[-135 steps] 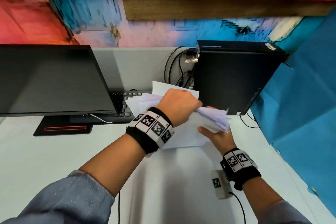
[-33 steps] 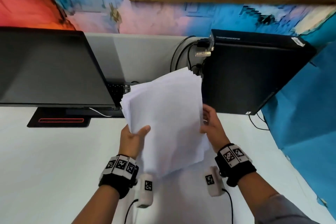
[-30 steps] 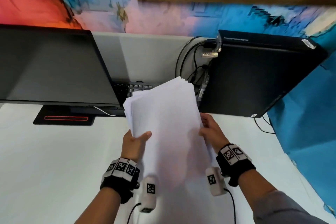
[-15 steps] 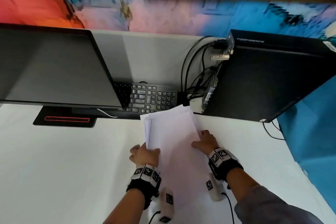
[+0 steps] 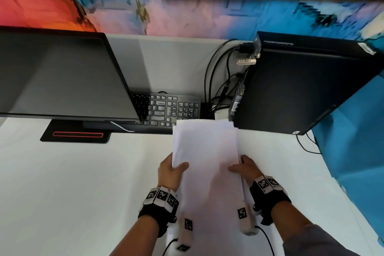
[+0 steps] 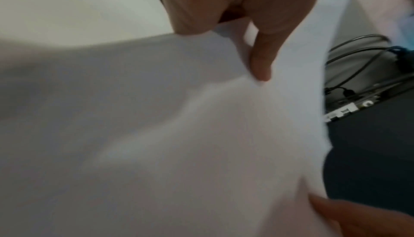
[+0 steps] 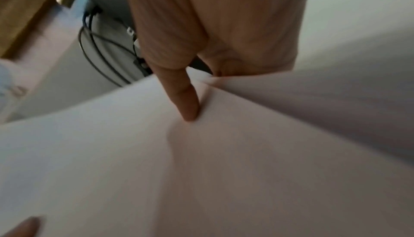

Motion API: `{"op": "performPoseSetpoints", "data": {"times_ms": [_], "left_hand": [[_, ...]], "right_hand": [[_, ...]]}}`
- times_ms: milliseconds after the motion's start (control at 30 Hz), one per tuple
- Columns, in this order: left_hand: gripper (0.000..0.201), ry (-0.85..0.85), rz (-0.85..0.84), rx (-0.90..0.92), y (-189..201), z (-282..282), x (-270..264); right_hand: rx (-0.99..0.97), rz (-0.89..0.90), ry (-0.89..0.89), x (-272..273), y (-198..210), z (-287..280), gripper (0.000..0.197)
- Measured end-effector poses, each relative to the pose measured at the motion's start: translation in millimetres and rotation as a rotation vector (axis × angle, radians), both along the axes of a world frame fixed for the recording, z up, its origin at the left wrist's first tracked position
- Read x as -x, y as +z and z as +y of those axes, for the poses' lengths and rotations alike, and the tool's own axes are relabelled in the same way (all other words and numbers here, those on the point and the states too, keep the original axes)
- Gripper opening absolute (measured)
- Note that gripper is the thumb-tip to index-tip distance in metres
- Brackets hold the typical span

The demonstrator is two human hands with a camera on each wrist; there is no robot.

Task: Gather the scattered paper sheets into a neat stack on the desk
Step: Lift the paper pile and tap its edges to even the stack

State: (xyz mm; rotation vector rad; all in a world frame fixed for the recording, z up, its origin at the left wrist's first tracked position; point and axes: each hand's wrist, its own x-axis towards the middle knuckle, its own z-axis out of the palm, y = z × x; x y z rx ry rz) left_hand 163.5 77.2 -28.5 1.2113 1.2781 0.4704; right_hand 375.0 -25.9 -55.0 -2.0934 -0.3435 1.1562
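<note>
Stack of white paper sheets pinched at both side edges by left hand and right hand, thumbs on top, over white worktop.

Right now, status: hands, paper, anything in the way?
Left hand and right hand each grip a side of the paper stack. Stack gathered, held over the desk. Far edge close to keyboard and computer tower.

Dark monitor far left on its black stand, black keyboard beside it, black computer tower far right, cables between
</note>
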Motion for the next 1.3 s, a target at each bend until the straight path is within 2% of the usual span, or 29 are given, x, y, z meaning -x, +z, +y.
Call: {"op": "performPoseSetpoints", "data": {"times_ms": [67,133,267,400,500,633,767,833,900,1033,1200,1267,1300], "left_hand": [[0.026,-0.003,-0.129,-0.068,12.8,-3.4,2.6],[0.035,-0.003,-0.223,-0.131,29.6,-7.2,4.6],[0.064,0.012,-0.272,-0.330,45.0,-12.7,8.7],[0.071,-0.032,-0.283,-0.422,51.7,-19.7,7.1],[0.085,-0.106,-0.336,-0.443,60.8,-22.7,4.4],[0.101,-0.105,-0.447,-0.475,75.9,-12.1,2.6],[0.074,-0.078,-0.506,-0.454,89.1,-3.1,1.0],[0.063,-0.061,-0.563,-0.446,94.8,-3.6,-0.4],[0.056,-0.041,-0.599,-0.438,101.1,-4.2,-2.3],[0.044,0.004,-0.556,-0.462,109.0,-0.5,-6.1],[0.038,0.020,-0.569,-0.514,115.3,0.3,-8.1],[0.043,0.034,-0.597,-0.476,113.5,1.3,-8.8],[0.045,0.039,-0.607,-0.451,112.4,2.0,-9.3]], "right_hand": [[-0.172,-0.047,-0.078,0.6,20.2,-12.0,0.051],[-0.344,-0.109,-0.123,1.7,43.2,-22.1,0.040],[-0.646,-0.134,-0.127,13.5,86.3,-37.6,0.039],[-0.730,-0.100,-0.127,21.5,94.3,-51.4,0.043],[-0.756,-0.025,-0.147,25.0,98.1,-55.7,0.073],[-0.883,-0.046,-0.160,22.1,117.7,-52.0,0.058],[-0.934,-0.155,-0.200,23.2,134.1,-45.0,0.049],[-0.945,-0.217,-0.251,25.2,135.8,-46.0,0.038],[-0.943,-0.293,-0.323,28.1,134.1,-47.8,0.029],[-0.912,-0.403,-0.418,35.2,127.8,-49.0,0.025],[-0.955,-0.247,-0.504,37.4,127.1,-42.3,0.020],[-1.018,-0.137,-0.426,43.4,129.1,-37.7,0.012],[-1.051,-0.101,-0.375,46.8,130.2,-35.6,0.023]]}}
